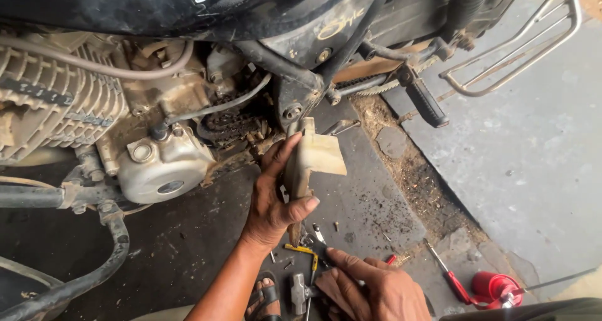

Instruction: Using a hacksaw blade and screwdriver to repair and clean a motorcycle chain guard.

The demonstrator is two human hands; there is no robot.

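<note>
While the left hand (273, 198) clasps a grimy cover (308, 161) by the chain (229, 125), the right hand (370, 289), fingers loose, gropes among tools (301, 283); an unsteady grip could drop it.

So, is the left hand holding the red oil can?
No, the left hand grips a dirty cream cover beside the engine, while the red oil can lies untouched on the ground.

Single head-worn view, looking steeply down and forward from close range at the lower side of a motorcycle, engine (94, 101) filling the upper left and the paved ground (533, 170) running off to the right. Both the left hand (276, 195) and right hand (376, 289) enter from the bottom edge, near the lens. No second view shares the scene.
</note>
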